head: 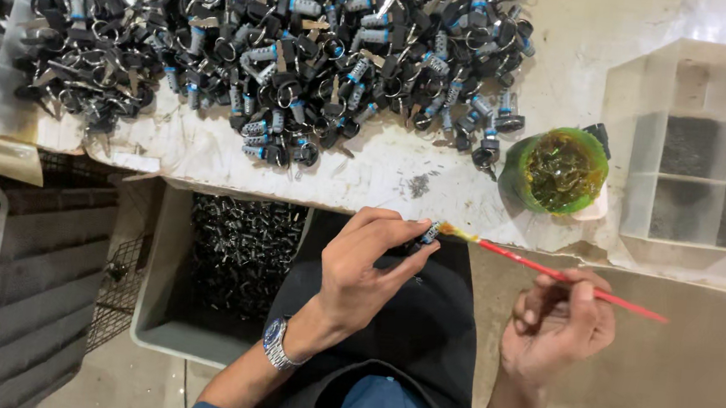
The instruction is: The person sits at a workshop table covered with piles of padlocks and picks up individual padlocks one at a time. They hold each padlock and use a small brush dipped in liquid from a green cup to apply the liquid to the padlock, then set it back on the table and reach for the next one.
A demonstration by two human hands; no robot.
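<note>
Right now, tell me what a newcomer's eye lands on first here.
The big pile of locks along the table's far edge. Then the red brush in the right hand, its tip on a small lock pinched in the left hand, and the green cup of amber grease beside it.

I see my left hand (366, 269) pinching a small lock cylinder (426, 234) just below the table (383, 167) edge, with the paintbrush (548, 269) in my right hand (556, 323) touching it from the right. On the table behind lies a heap of keyed lock cylinders (289, 43), with a cup of grease (560, 169) to its right and a compartment box (703, 162) further right. A bin of small parts (233, 263) sits under the table, left of my hands.
</note>
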